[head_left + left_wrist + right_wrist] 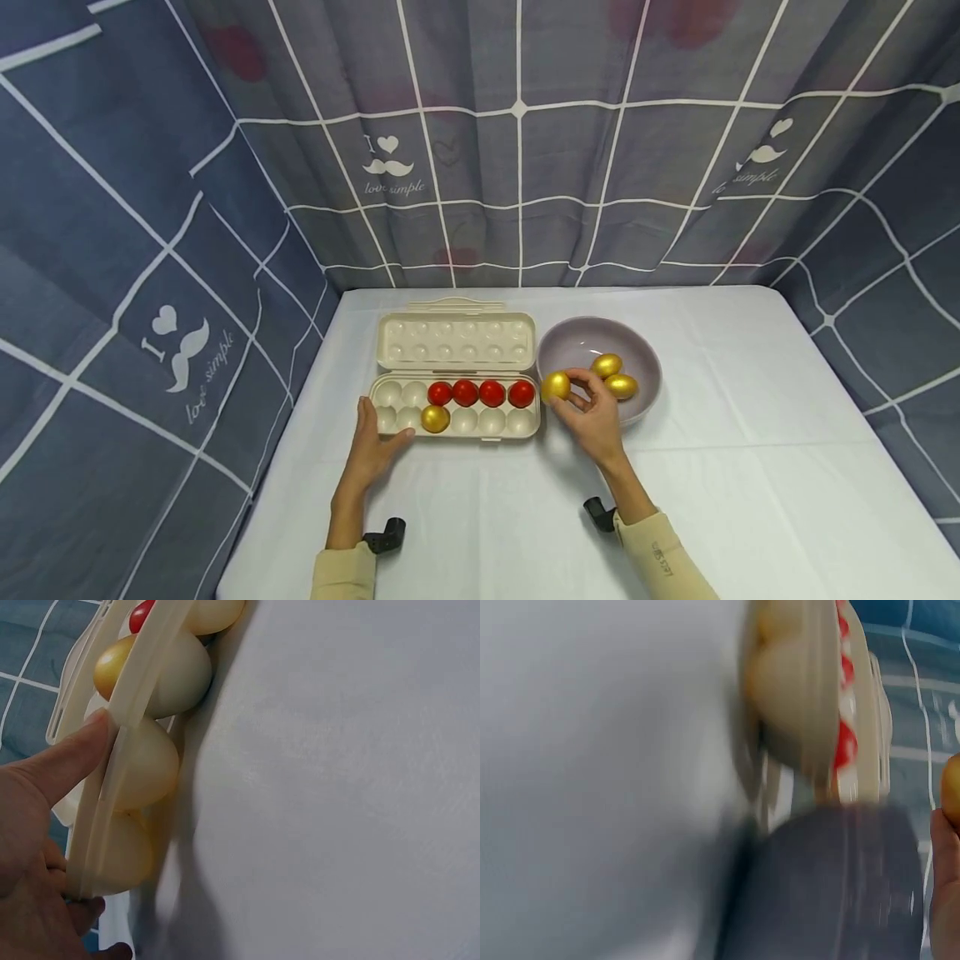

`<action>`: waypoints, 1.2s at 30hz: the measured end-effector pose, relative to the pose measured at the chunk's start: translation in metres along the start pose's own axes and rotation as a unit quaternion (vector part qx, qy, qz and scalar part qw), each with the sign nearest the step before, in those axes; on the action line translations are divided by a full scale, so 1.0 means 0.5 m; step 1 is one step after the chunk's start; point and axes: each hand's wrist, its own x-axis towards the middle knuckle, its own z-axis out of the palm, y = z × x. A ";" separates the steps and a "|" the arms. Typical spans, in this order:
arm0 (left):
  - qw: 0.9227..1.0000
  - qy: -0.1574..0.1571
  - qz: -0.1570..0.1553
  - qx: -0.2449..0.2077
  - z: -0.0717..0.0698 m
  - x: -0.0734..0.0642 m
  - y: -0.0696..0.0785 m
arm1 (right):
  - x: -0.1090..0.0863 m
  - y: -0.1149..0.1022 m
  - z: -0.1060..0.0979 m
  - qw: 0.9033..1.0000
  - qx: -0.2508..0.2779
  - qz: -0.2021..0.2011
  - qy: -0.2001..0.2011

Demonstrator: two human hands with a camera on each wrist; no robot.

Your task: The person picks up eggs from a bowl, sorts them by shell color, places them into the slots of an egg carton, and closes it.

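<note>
My right hand [597, 421] pinches a golden egg [556, 386] between thumb and fingers, over the left rim of a mauve bowl [652, 408]. Two more golden eggs, one at the back [606, 364] and one in front [621, 386], lie inside that bowl. My left hand [369, 450] holds the left end of an open cream egg carton [491, 438]; in the left wrist view its thumb [79, 754] presses on the front rim. Several red eggs [465, 392] fill the right part of the carton's back row, and a golden egg [435, 418] sits in its front row.
The carton's dimpled lid [456, 342] lies folded back behind its cups. A white cloth [735, 467] covers the table. Dark checked curtains [480, 167] close off the back and both sides. Each wrist carries a small black camera mount [386, 536].
</note>
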 end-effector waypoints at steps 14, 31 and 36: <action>1.000 0.003 -0.019 -0.016 -0.002 -0.011 0.005 | -0.054 0.001 0.141 0.983 -0.071 -0.031 -0.168; 1.000 0.012 -0.007 -0.005 0.001 -0.003 -0.006 | -0.048 0.115 0.230 0.966 -0.235 -0.036 -0.105; 1.000 0.015 0.000 -0.003 0.002 0.000 -0.006 | -0.044 0.115 0.243 0.953 -0.278 -0.029 -0.118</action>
